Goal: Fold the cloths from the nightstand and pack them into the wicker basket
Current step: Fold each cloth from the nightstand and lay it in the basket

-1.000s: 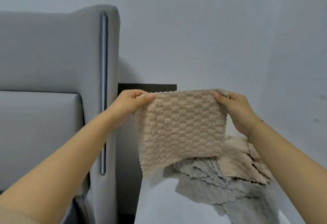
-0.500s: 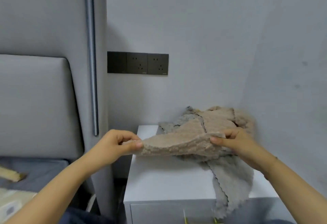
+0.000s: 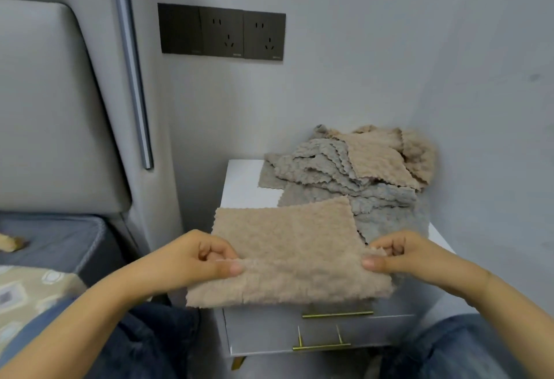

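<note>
A beige textured cloth lies spread over the front of the white nightstand, its near edge hanging past the front. My left hand pinches the cloth's left side between thumb and fingers. On the right side my right hand pinches it the same way. Behind it a loose pile of grey and beige cloths covers the back right of the nightstand top. No wicker basket is in view.
A grey padded headboard and the bed stand to the left. A dark socket panel sits on the wall above. The nightstand drawer has brass handles. My knees in jeans flank the nightstand.
The beige cloth went from held up in the air to lowered flat over the nightstand front. Both hands came down and nearer with it. The view tilted downward.
</note>
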`<state>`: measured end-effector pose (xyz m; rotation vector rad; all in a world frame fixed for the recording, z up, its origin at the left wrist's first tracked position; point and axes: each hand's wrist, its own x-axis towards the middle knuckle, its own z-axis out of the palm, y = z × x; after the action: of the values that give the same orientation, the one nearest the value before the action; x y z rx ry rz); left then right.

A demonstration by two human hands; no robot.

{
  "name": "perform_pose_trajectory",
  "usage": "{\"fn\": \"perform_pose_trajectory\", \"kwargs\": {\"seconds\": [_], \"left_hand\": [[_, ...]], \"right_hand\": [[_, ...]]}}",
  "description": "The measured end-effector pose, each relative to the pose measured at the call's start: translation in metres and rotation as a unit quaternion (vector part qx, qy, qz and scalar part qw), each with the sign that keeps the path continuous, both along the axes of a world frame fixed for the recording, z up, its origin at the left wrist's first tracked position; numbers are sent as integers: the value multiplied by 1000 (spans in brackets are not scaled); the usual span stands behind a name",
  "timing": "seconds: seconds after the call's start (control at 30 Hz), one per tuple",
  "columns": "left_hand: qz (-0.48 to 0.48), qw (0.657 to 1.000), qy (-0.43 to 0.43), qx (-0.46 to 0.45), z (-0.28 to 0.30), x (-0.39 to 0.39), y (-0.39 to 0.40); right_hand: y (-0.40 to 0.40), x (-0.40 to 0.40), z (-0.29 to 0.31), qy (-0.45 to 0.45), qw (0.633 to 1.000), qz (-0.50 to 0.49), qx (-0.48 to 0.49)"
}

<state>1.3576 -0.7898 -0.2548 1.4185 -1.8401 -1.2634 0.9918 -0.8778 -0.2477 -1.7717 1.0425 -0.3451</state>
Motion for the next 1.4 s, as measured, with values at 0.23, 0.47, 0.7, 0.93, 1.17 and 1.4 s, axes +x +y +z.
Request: {"fn": "perform_pose_trajectory", "kwargs": {"seconds": [0.23, 0.47, 0.7, 0.93, 1.17, 1.4], "left_hand": [[124, 979, -126, -97, -7, 11, -66], [180, 944, -215, -174, -39, 11, -97], [230, 922, -231, -208, -49, 12, -109], [238, 914, -252, -212, -60, 13, -118], [230, 916, -264, -194, -62, 21, -112], [244, 925, -243, -158, -56, 19, -105]], "right_hand": [[-40, 33, -13, 26, 953, -154, -260], [-64, 53, -39, 184, 874, -171, -416], [-78, 56, -52, 206, 839, -193, -466], [-79, 60, -56, 221, 828, -220, -466], [-76, 60, -55, 228, 837, -225, -444], [-73, 58, -51, 107, 895, -246, -356]]}}
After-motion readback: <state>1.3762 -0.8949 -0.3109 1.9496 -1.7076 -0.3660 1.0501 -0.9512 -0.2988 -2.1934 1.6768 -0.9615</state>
